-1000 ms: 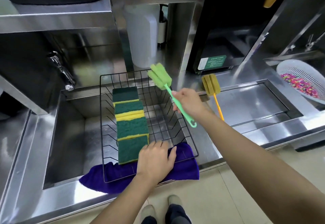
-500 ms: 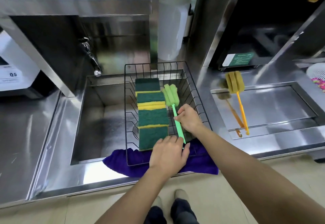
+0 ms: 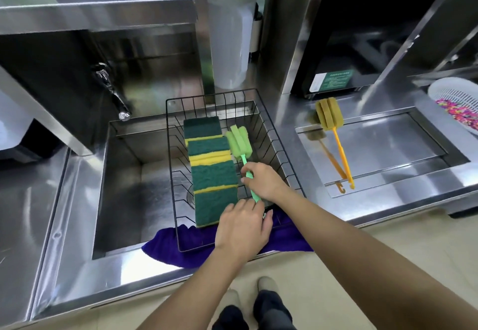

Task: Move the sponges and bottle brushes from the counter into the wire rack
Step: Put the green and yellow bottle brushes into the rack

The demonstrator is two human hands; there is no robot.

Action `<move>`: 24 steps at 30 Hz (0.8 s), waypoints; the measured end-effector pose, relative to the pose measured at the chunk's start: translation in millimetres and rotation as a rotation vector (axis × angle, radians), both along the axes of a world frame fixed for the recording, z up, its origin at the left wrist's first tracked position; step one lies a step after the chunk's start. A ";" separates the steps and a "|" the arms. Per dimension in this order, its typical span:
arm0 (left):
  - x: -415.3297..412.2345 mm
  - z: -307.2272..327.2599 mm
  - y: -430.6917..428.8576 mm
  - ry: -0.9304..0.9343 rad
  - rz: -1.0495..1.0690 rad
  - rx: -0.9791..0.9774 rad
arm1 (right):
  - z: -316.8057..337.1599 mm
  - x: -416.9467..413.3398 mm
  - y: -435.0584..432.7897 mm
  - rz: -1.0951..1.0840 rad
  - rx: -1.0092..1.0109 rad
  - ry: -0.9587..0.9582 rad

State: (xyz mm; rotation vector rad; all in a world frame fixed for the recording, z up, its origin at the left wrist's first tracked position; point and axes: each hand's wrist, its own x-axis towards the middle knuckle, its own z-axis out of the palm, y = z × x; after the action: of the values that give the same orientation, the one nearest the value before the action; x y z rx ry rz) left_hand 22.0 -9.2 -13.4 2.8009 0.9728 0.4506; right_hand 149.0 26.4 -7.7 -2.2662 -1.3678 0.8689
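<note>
Sponges (image 3: 210,166) lie in a row inside our wire rack (image 3: 280,148). Our right hand (image 3: 263,183) grips the green brush (image 3: 240,148) there. Our left hand (image 3: 244,226) rests flat on the rack's near edge. The yellow brush (image 3: 333,127) lies on the desk (image 3: 403,190), by its back edge.

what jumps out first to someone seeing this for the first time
The eye lands on the row of green and yellow sponges lined up in the black wire rack over the sink. Right beside them, the right hand holds a green bottle brush inside the rack while the left hand rests at the rack's near edge. An orange bottle brush lies on the steel counter to the right.
</note>
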 end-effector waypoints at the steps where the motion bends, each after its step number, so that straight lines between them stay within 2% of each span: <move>1: 1.5 1.0 -0.4 -0.001 -0.008 0.000 | 2.5 2.2 -1.4 -0.010 0.034 -0.014; 3: 7.3 3.6 -2.1 -0.005 -0.016 0.001 | 10.7 9.7 -3.8 -0.061 0.123 -0.012; 7: 27.1 10.1 -7.1 -0.026 -0.042 -0.021 | 34.8 29.8 -9.0 -0.193 0.271 0.127; 11: 45.5 13.4 -10.4 -0.012 -0.079 -0.021 | 42.3 63.9 -16.9 -0.334 0.333 0.057; 18: 62.4 6.4 -20.8 0.032 -0.154 0.003 | 27.9 134.6 -55.0 -0.683 0.258 -0.153; 24: 64.8 4.2 -22.2 0.074 -0.168 0.038 | 6.5 166.1 -74.0 -0.696 0.012 -0.225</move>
State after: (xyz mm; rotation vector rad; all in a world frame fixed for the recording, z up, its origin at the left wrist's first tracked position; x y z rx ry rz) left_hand 86.8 -31.3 -9.2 2.9212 0.7402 0.3495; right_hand 315.1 -47.6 -1.3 -2.6116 -0.5536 0.3748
